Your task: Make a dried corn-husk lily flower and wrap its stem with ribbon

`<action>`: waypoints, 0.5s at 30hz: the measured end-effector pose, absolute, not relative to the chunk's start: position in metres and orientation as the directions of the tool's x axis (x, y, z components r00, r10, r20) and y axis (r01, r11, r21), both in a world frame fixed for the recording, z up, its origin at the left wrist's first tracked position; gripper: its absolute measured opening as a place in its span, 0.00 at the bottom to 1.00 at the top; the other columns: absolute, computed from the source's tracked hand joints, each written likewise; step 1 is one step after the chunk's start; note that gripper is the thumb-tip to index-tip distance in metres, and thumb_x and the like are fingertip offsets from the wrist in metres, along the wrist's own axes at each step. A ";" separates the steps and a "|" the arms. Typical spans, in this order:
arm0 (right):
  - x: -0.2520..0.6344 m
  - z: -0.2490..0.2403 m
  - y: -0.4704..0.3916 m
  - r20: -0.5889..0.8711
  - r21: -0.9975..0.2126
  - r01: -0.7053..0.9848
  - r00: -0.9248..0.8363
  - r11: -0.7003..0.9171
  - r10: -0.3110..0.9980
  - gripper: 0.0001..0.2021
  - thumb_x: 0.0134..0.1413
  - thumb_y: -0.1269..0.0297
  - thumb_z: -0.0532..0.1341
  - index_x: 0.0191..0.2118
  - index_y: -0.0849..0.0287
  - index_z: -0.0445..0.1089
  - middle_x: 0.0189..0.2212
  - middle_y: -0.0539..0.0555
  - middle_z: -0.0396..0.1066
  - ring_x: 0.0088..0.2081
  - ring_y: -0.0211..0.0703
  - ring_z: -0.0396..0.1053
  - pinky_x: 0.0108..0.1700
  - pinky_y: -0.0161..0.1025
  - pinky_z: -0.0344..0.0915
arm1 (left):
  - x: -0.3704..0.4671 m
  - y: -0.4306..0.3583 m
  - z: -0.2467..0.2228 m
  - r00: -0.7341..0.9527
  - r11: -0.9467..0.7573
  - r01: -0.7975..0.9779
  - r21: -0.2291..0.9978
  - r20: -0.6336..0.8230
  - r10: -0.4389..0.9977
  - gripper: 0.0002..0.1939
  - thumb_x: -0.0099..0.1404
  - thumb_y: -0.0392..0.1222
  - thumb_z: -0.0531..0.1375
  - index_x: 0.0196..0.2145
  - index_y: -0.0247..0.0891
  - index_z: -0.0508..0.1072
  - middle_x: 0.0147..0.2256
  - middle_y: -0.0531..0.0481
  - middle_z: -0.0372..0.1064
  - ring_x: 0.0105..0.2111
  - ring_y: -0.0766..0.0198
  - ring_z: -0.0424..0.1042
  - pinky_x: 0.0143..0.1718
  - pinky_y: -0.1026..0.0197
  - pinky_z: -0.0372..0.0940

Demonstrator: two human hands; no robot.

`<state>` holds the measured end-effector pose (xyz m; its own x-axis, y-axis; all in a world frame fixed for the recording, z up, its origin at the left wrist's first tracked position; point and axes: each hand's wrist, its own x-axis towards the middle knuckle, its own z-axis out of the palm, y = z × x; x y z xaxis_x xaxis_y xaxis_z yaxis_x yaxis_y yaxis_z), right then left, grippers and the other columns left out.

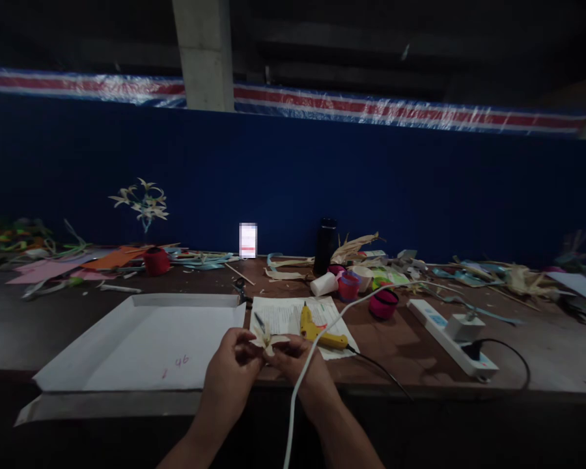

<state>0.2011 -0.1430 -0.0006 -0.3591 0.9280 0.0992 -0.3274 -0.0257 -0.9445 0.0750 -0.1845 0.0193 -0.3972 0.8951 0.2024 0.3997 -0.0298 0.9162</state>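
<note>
Close together at the table's front edge, my left hand [235, 359] and my right hand [300, 361] are both closed on a small pale handmade flower [267, 340]. Its cream petals spread out between my fingers. My fingertips pinch it from either side, and its lower part is hidden by them. Just beyond my right hand, a yellow glue gun [322, 331] lies on a printed sheet of paper [280, 306]. Left of my left hand is a shallow white box lid [141, 339] with red handwriting on it.
A white cable [361, 299] arcs in front of my right hand. On the right lies a power strip [449, 339] with plugs. Tape rolls [383, 303], a dark bottle [325, 247] and scissors [240, 286] stand or lie behind. A finished-looking flower spray [146, 202] rises at back left.
</note>
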 end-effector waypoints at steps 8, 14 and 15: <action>0.201 -0.002 -0.144 -0.012 -0.909 -0.384 -0.359 -0.160 0.933 0.16 0.25 0.63 0.73 0.26 0.62 0.72 0.18 0.48 0.69 0.22 0.34 0.63 0.26 0.32 0.57 | 0.078 -0.186 0.016 -0.381 -0.038 0.456 0.889 0.234 0.894 0.12 0.48 0.37 0.59 0.33 0.44 0.63 0.28 0.54 0.74 0.31 0.60 0.75 0.32 0.62 0.65; 0.203 -0.009 -0.145 0.023 -0.937 -0.336 -0.336 -0.097 0.942 0.14 0.33 0.63 0.70 0.31 0.62 0.74 0.21 0.49 0.70 0.23 0.34 0.62 0.26 0.31 0.56 | 0.084 -0.190 0.015 -0.442 -0.015 0.537 0.843 0.296 0.847 0.12 0.48 0.38 0.59 0.33 0.44 0.63 0.25 0.55 0.72 0.27 0.60 0.74 0.27 0.64 0.65; 0.204 -0.008 -0.146 0.026 -0.939 -0.331 -0.339 -0.094 0.940 0.14 0.34 0.63 0.69 0.31 0.62 0.74 0.21 0.49 0.69 0.23 0.34 0.61 0.26 0.31 0.56 | 0.085 -0.190 0.015 -0.444 -0.022 0.547 0.837 0.312 0.840 0.12 0.48 0.39 0.59 0.32 0.44 0.63 0.25 0.55 0.72 0.26 0.60 0.74 0.27 0.64 0.65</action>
